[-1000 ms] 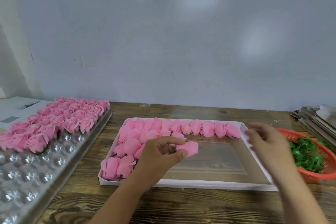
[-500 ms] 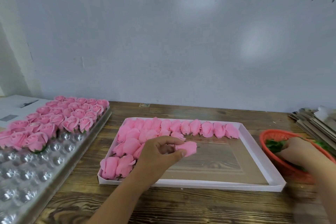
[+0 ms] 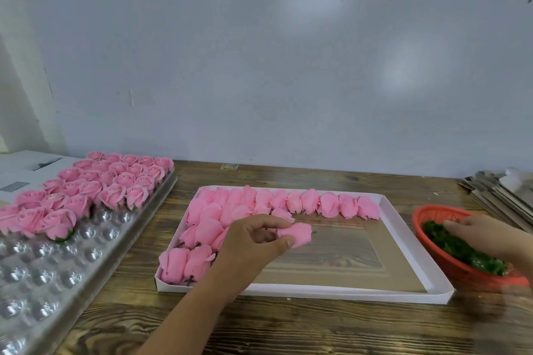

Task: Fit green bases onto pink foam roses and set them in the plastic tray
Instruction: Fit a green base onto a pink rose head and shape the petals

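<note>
**One rose in hand, the other hand in the basket of bases**

Head view: the left hand [image 3: 253, 242] pinches a pink foam rose [image 3: 297, 235] between thumb and curled fingers, holding it on its side above the white cardboard box [image 3: 415, 271]. More bare roses [image 3: 291, 202] lie on their sides along the box's far edge and left part. The right hand [image 3: 487, 235] is inside the orange basket [image 3: 432, 215] just right of the box, its fingers down among the green bases [image 3: 458, 251]; motion blur hides whether it grips one, so I cannot tell. The clear plastic tray [image 3: 43, 277] lies at the left on the wooden table [image 3: 288, 326], its far rows filled with upright finished roses [image 3: 95, 190], its near cups bare. A stack of flat grey sheets [image 3: 496, 190] sits at the far right.
</note>
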